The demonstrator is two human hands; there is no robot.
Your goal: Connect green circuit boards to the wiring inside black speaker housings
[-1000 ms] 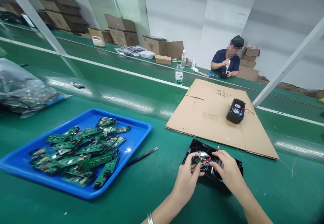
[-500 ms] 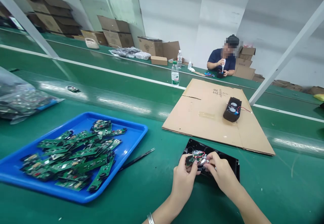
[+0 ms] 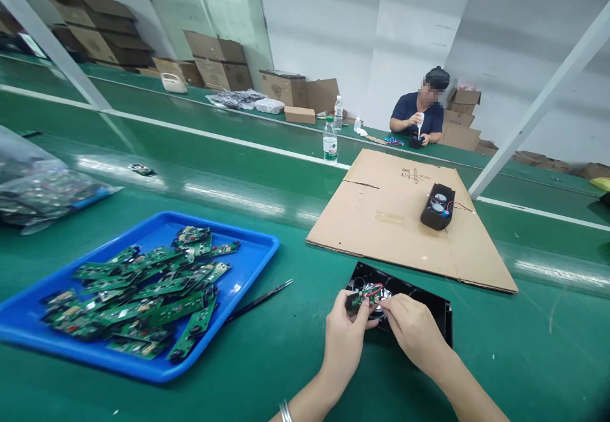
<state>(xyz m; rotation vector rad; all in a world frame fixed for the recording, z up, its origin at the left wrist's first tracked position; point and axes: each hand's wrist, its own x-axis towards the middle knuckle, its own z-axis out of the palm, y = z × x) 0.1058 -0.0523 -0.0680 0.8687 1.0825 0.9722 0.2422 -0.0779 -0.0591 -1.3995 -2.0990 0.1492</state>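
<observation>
My left hand (image 3: 344,333) is closed on a green circuit board (image 3: 353,302), gripping it between thumb and fingers. A red wire (image 3: 374,289) loops over the top of the board. My right hand (image 3: 415,325) pinches at the board's right end, but its fingertips hide what they hold. Beneath both hands lies a black plastic housing (image 3: 436,306) with a silvery round part partly visible inside. A pair of dark tweezers (image 3: 260,299) rests on the green table to the left, with one end against the blue tray.
The blue tray (image 3: 265,247) carries a heap of circuit boards (image 3: 157,288). Behind the housing lies a cardboard sheet (image 3: 372,218) with a black speaker box (image 3: 438,206) on it. A water bottle (image 3: 330,140) stands farther back. Across the tables a person (image 3: 419,110) works with a white bottle.
My right fingers have drawn into a tighter pinch and turned slightly at the board's right end. The board stays in my left hand, a little more exposed.
</observation>
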